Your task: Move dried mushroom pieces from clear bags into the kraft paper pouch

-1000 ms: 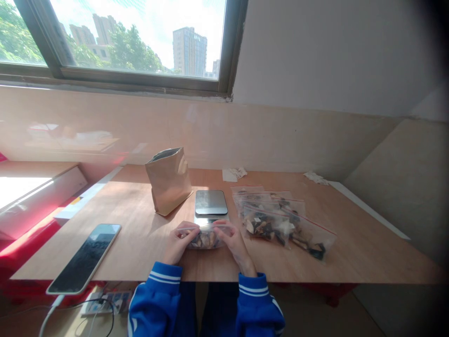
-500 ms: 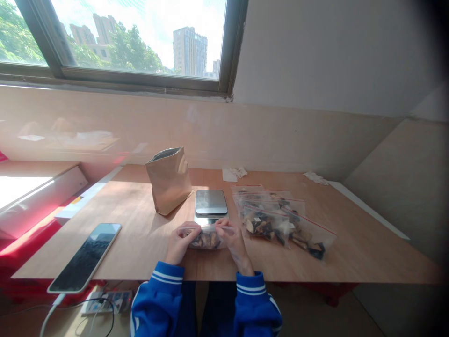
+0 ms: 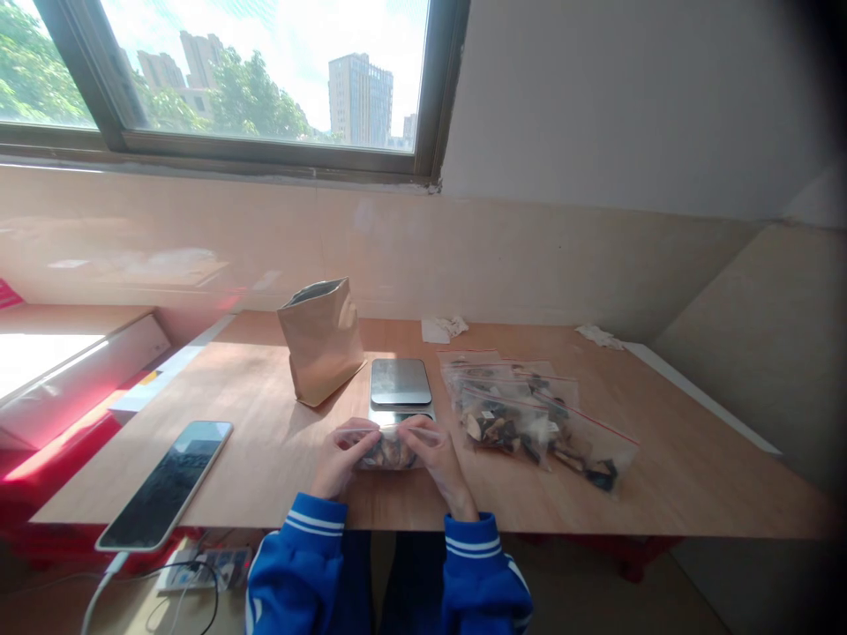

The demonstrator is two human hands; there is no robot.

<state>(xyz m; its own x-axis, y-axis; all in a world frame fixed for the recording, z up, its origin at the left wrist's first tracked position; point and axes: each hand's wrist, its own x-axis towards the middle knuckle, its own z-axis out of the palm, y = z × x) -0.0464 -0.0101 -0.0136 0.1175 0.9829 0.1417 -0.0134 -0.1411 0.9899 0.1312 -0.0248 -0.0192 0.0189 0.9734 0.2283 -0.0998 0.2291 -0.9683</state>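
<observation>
A clear zip bag (image 3: 390,455) with brown dried pieces in it lies at the table's front, just before the kitchen scale (image 3: 401,383). My left hand (image 3: 344,451) pinches the bag's top edge on the left side. On the same edge, my right hand (image 3: 433,450) pinches closer to the middle, its fingertips near those of the left. Both hands are closed on the bag. The scale's metal plate is bare, and its front panel is partly hidden behind my fingers. An open brown paper pouch (image 3: 323,344) stands behind my left hand.
Several filled zip bags (image 3: 503,423) with red seals overlap to the right of the scale. A phone (image 3: 168,485) on a charging cable lies at the left front edge, above a power strip (image 3: 205,569). Crumpled tissue (image 3: 445,330) lies by the wall.
My right hand's fingertips have shifted left along the bag's top edge, closer to my left hand. The left hand keeps its hold in nearly the same place.
</observation>
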